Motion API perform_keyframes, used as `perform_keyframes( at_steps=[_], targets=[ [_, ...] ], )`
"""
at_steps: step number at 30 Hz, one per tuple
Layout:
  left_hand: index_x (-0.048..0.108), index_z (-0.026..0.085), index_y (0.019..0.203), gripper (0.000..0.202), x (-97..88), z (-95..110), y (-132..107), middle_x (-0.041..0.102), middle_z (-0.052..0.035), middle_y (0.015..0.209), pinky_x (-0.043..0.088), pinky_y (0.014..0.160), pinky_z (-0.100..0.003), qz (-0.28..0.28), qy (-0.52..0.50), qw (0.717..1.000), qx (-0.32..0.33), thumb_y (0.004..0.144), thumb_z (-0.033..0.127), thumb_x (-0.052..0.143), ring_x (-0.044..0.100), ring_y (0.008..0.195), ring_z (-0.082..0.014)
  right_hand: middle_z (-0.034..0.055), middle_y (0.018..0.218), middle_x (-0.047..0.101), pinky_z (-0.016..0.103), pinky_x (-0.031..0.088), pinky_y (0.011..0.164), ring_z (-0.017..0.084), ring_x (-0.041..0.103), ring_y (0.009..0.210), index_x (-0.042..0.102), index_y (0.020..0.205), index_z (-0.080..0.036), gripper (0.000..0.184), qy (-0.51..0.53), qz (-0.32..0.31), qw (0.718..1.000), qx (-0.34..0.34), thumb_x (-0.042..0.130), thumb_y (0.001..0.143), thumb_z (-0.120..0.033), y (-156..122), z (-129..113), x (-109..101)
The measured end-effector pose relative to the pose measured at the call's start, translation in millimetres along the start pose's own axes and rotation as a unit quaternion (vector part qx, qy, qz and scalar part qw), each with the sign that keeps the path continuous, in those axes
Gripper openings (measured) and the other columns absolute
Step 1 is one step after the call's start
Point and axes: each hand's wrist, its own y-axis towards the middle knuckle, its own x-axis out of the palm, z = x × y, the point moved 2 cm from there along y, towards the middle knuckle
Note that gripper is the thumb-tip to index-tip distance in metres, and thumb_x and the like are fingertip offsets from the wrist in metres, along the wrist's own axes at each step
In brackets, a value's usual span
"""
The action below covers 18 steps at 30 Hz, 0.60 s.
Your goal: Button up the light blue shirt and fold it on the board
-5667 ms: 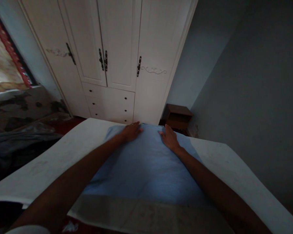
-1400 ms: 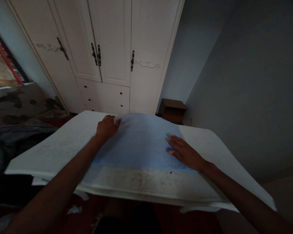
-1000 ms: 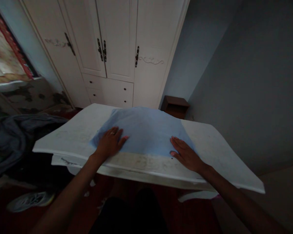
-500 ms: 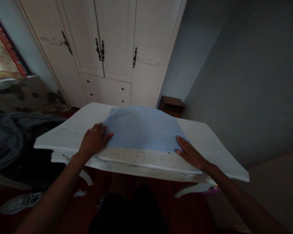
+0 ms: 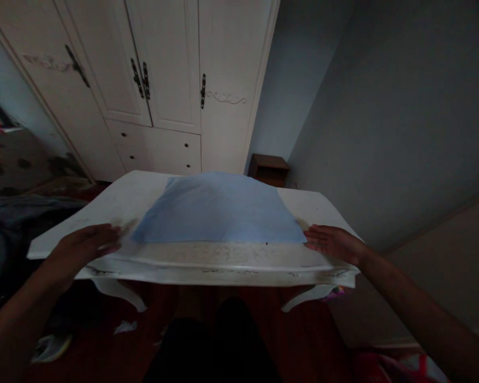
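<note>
A light blue cloth (image 5: pixel 219 210) lies spread flat on a white table (image 5: pixel 207 255), its near edge a little back from the table's front. Left of the cloth, my left hand (image 5: pixel 85 244) is held over the tabletop with fingers stretched out, apart from the fabric. By the cloth's near right corner is my right hand (image 5: pixel 331 242), fingers extended and pointing inward. Its fingertips are at that corner; whether they touch it I cannot tell. Neither hand grips anything.
A white wardrobe (image 5: pixel 171 101) with dark handles stands behind the table. A brown nightstand (image 5: pixel 269 167) is at the back right, near the grey wall (image 5: pixel 403 117). Dark clothing (image 5: pixel 27 218) is heaped at left. A shoe (image 5: pixel 51 346) lies on the red floor.
Both hands have moved outward, the left off the cloth to its left side, the right to its near right corner. The cloth's near corners now show. The view has shifted to the right.
</note>
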Motion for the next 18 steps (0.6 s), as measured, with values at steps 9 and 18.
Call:
perform_keyframes(
  at_steps=[9,18],
  targets=[
    [0.061,0.019,0.072,0.005,8.8,17,-25,0.072,-0.0099,0.085,0.058,0.093,-0.044,-0.022,-0.171,0.977,-0.124,0.069,0.015,0.06,0.07,0.095,-0.0272,0.0106,0.081,0.071,0.035,0.055,0.094,0.019,0.07,0.078,0.062,0.075,-0.019,0.011,0.142,0.063,0.986,0.064,0.055,0.081,-0.013,-17,-8,20],
    [0.062,0.019,0.073,0.012,6.0,20,-30,0.073,-0.0145,0.085,0.05,0.104,-0.047,-0.069,-0.25,0.943,-0.207,0.072,0.016,0.05,0.066,0.106,-0.0292,0.0154,0.097,0.07,0.033,0.054,0.094,0.017,0.07,0.077,0.064,0.072,-0.024,0.023,0.132,0.094,0.983,0.084,0.048,0.078,-0.01,-6,-1,10]
  ],
)
